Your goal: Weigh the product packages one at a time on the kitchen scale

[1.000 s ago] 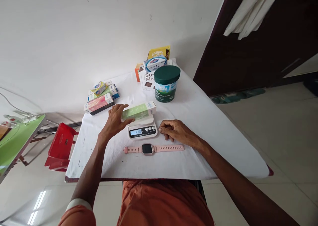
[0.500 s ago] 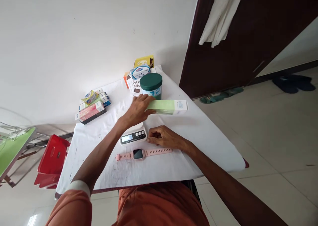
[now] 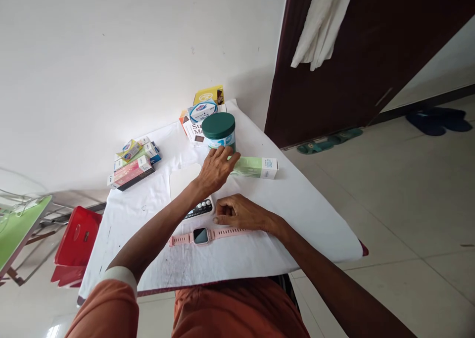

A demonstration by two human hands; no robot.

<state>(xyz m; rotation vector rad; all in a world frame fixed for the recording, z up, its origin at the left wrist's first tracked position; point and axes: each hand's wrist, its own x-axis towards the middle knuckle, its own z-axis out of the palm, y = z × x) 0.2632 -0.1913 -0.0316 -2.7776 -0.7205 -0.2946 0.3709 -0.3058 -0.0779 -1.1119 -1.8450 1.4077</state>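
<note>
My left hand [image 3: 217, 169] is closed around the left end of a long pale green box [image 3: 254, 167], which lies on the white-covered table just in front of a jar with a green lid [image 3: 218, 126]. Below that wrist is a white kitchen scale [image 3: 182, 178], its display partly covered by my forearm. My right hand [image 3: 243, 212] rests at the scale's right corner with its fingers curled; whether anything is between them is hidden. A smartwatch with a pink strap [image 3: 201, 235] lies stretched out in front of the scale.
Several small boxes [image 3: 132, 172] are stacked at the table's left. More boxes [image 3: 208, 96] stand behind the jar by the wall. A red chair [image 3: 79, 234] is at the left, a dark door [image 3: 334, 75] at the right.
My left hand has lowered the green box onto the table, and more of the scale's plate shows. The view has shifted slightly; my right hand stays beside the scale.
</note>
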